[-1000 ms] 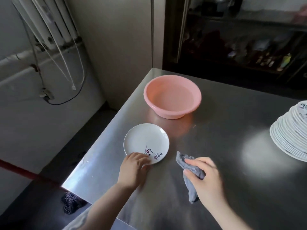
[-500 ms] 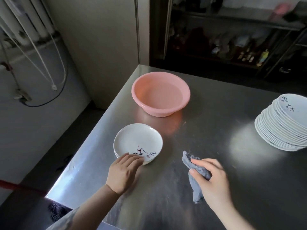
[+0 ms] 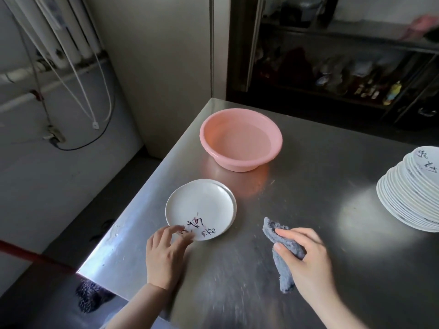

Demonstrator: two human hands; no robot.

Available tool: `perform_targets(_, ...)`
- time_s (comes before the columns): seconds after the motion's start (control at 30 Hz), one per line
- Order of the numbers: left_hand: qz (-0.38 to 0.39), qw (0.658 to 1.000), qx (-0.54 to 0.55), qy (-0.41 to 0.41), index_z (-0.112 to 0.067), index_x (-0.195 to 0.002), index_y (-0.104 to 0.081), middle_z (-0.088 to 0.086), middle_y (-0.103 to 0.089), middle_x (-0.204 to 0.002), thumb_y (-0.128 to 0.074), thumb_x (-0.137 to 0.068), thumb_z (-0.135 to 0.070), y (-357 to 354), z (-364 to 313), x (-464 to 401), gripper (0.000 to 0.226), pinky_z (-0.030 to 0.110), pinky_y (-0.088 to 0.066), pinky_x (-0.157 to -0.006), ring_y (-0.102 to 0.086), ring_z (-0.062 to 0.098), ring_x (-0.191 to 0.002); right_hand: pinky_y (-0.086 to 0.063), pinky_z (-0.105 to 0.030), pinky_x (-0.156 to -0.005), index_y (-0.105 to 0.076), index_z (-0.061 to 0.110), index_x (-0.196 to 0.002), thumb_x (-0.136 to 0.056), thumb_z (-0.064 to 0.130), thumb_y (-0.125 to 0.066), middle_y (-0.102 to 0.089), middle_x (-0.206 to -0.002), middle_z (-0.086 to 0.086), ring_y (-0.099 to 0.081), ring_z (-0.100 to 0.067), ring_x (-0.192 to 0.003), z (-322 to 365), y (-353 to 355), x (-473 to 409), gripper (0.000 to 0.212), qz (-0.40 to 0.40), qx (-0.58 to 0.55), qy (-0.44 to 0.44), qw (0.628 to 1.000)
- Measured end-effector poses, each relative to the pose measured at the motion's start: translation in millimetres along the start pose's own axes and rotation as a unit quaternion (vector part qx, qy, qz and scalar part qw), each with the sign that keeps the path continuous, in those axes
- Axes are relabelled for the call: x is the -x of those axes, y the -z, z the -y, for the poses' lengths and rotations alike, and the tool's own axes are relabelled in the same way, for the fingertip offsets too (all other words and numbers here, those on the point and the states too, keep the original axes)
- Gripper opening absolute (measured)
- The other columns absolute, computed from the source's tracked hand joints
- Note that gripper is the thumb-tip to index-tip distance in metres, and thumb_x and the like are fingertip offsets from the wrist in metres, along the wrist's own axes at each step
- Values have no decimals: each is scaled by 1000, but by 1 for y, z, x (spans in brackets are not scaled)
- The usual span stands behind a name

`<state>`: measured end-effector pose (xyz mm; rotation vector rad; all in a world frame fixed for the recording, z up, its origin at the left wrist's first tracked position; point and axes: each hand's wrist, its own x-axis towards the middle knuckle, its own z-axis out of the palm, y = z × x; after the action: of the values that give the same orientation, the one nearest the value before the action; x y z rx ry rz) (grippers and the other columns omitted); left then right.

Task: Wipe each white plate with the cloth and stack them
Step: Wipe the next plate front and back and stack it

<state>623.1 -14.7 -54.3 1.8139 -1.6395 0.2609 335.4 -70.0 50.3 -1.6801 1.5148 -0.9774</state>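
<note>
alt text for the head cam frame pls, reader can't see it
A person's left hand touches the near rim of a small stack of white plates on a steel table, while the right hand grips a grey cloth beside it. A pink basin sits behind them, and a tall plate stack stands at the right edge.

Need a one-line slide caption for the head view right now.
Left hand touches the near plates while right hand grips the grey cloth; pink basin behind.
</note>
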Motion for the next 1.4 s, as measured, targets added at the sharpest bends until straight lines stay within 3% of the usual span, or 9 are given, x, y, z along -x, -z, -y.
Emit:
perform_targets(0.13, 26, 1000, 13, 10, -27, -93, -73, 2, -69, -104, -38, -98, -54, 2, 8, 0, 44, 39, -44, -78, -56, 29, -98, -38, -1, -76, -70, 40, -85, -73, 3, -79, -59, -97, 14, -57, 3, -93, 1, -3, -1, 39, 6, 1, 8, 1000)
perform_targets(0.27, 56, 998, 36, 7, -22, -96, -76, -1, -69, -106, -49, -93, -56, 11, 8, -7, 44, 37, -49, -79, -58, 26, -98, -36, -1, -78, -70, 40, -84, -74, 4, -79, -59, -98, 13, -56, 4, -95, 6, -9, -3, 39, 23, 0, 15, 1000)
perform_targets(0.37, 21, 979, 109, 172, -20, -107, -72, -5, -63, -112, -66, -87, -45, 17, -1, -12, 33, 35, -49, -79, -55, 17, -101, -38, -2, -78, -72, 37, -85, -74, 2, -78, -59, -97, 12, -57, 1, -94, 11, -15, -5, 37, 37, -12, 19, 999)
perform_targets(0.47, -27, 903, 197, 381, -27, -113, -62, -12, -54, -111, -71, -87, -33, 18, -15, -24, 28, 30, -49, -70, -60, 10, -94, -39, -2, -77, -72, 36, -84, -74, 1, -77, -59, -97, 12, -58, 1, -92, 18, -25, -8, 37, 50, -14, 23, 998)
perform_targets(0.6, -16, 840, 245, 483, -20, -120, -56, -3, -62, -104, -68, -90, -23, 16, -20, -34, 33, 35, -51, -77, -62, 14, -86, -40, -3, -76, -72, 36, -85, -75, 2, -77, -58, -97, 12, -57, 1, -93, 27, -38, -9, 35, 70, -15, 24, 997)
perform_targets(0.83, 4, 822, 258, 508, -22, -111, -60, -5, -67, -84, -69, -89, -25, 14, -18, -37, 25, 29, -48, -71, -66, 11, -79, -40, -3, -77, -72, 34, -87, -75, 2, -77, -58, -97, 12, -56, 2, -93, 31, -49, -8, 34, 85, -11, 25, 996)
perform_targets(1.07, -55, 776, 330, 535, -22, -103, -65, -1, -73, -71, -66, -86, -10, 20, -26, -48, 21, 41, -58, -74, -72, 18, -63, -38, -1, -75, -69, 42, -85, -76, 6, -77, -57, -98, 15, -55, 5, -93, 27, -43, -11, 38, 73, -2, 13, 997)
perform_targets(1.23, -83, 765, 391, 505, -22, -102, -70, 1, -72, -68, -68, -85, -5, 30, -44, -64, 24, 27, -55, -63, -72, 17, -60, -37, 0, -76, -71, 38, -87, -76, 6, -77, -58, -98, 15, -55, 6, -93, 21, -10, -19, 34, 1, -4, -1, 1000)
perform_targets(1.4, -2, 752, 465, 467, -21, -99, -72, 5, -72, -69, -69, -84, -1, 17, -105, -77, 26, 23, -56, -55, -72, 21, -61, -37, 0, -77, -73, 28, -92, -77, 3, -75, -62, -100, 10, -58, 8, -91, 3, 55, -11, 29, -99, -8, -26, 995)
